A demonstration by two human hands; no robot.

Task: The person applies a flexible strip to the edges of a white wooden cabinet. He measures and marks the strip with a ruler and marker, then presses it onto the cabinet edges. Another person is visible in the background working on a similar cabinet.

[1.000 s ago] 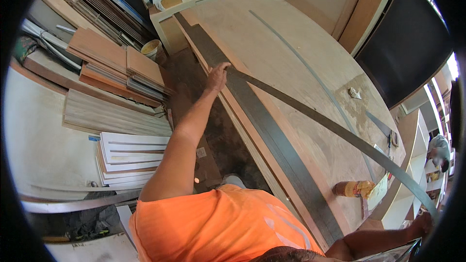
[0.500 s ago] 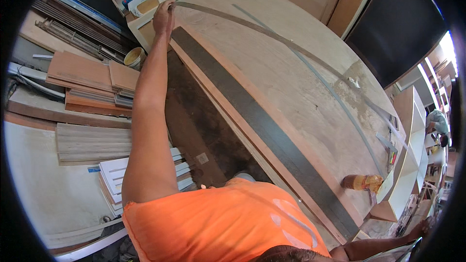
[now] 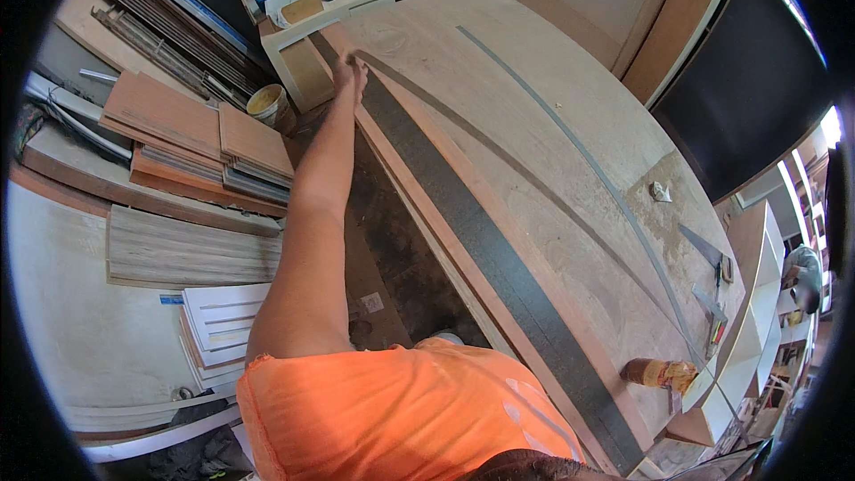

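- One hand shows in the head view: the left hand (image 3: 350,71), stretched out at the end of a fully extended arm, rests at the far end of the long dark strip (image 3: 485,245) that runs along the near edge of the wooden tabletop (image 3: 552,125).
- Its fingers lie fairly flat and together on or just at the strip's tip; whether they pinch the strip or only press it down, I cannot tell.
- Compared with a second ago, the hand has travelled from about the middle of the strip up to its far end, and the arm has straightened to reach there.
- The thin grey band (image 3: 499,160), which earlier arched up from the right side, now lies flat across the tabletop, with a second thin grey strip (image 3: 570,138) beside it.
- My reading is that the strip has been smoothed along its length and the pass has reached its end.
- The right hand is out of view, so nothing can be said of its grip.
- A brown bottle (image 3: 657,373) lies near the close corner of the tabletop, well apart from the hand.
- Stacked boards (image 3: 191,138) and a small bucket (image 3: 267,105) sit on the floor to the left.
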